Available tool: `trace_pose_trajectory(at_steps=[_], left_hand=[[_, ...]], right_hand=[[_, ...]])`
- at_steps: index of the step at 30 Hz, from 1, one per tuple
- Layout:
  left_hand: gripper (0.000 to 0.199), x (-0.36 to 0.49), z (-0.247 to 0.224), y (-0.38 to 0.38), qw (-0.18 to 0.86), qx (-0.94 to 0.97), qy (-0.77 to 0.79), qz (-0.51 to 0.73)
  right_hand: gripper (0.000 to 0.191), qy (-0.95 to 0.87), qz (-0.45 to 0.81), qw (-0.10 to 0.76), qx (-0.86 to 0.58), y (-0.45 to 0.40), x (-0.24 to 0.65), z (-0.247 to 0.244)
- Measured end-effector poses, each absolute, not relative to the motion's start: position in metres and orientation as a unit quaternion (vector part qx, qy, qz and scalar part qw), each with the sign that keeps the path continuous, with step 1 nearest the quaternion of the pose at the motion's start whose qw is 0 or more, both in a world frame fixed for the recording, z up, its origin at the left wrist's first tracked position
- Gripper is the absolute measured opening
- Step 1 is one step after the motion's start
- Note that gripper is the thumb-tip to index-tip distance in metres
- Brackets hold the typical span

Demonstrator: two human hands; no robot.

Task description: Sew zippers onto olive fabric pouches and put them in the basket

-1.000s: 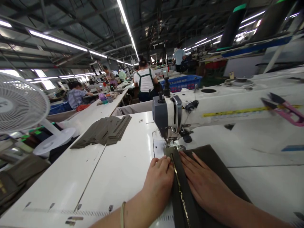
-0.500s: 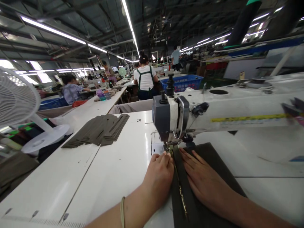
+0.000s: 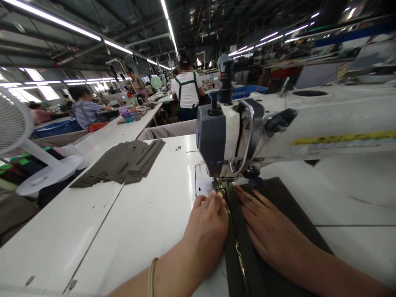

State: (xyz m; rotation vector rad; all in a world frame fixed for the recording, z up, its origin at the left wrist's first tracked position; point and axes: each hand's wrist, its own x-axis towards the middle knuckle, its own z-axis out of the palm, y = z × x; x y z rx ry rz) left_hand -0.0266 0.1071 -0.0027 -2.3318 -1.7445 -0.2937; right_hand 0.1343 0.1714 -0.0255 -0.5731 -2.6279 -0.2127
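A dark olive-grey fabric piece (image 3: 287,206) lies under the needle area of a white and grey sewing machine (image 3: 212,142). A gold-toothed zipper (image 3: 239,253) runs lengthwise along it. My left hand (image 3: 206,227) is closed at the fabric's left edge, its fingers bunched and pinching beside the zipper just before the presser foot; the fingertips are partly hidden. Flat on the fabric, right of the zipper, rests my right hand (image 3: 267,225), fingers stretched toward the machine. The needle itself cannot be made out.
On the white table (image 3: 148,231), a fanned stack of cut grey pieces (image 3: 120,163) lies left of the machine. A white fan (image 3: 46,165) stands at the far left. Co-workers sit further off, one in a white shirt (image 3: 188,90) near a blue crate (image 3: 247,90).
My view has shifted slightly, so the machine looks larger and the stack and fan sit further left. Both hands keep nearly the same places on the fabric.
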Motion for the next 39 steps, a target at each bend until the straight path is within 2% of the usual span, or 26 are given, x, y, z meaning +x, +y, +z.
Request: trace_pose_trajectory(at_steps=[14,26,34,39], left_hand=[[0.023,-0.029,0.002,0.107,0.081,-0.798,-0.589,-0.093],[0.022,-0.031,-0.004,0.11,0.102,-0.802,-0.582,-0.091],[0.025,-0.034,-0.007,0.11,0.135,-0.809,-0.56,-0.12],[0.021,-0.031,0.002,0.11,0.12,-0.805,-0.574,-0.094]], right_hand=[[0.046,-0.944,-0.089,0.234,-0.214,0.172,0.134,-0.03],[0.048,-0.937,-0.083,0.233,-0.247,0.165,0.131,-0.029],[0.048,-0.942,-0.024,0.201,-0.269,0.164,0.13,-0.017],[0.045,-0.939,-0.028,0.219,-0.263,0.165,0.13,-0.021]])
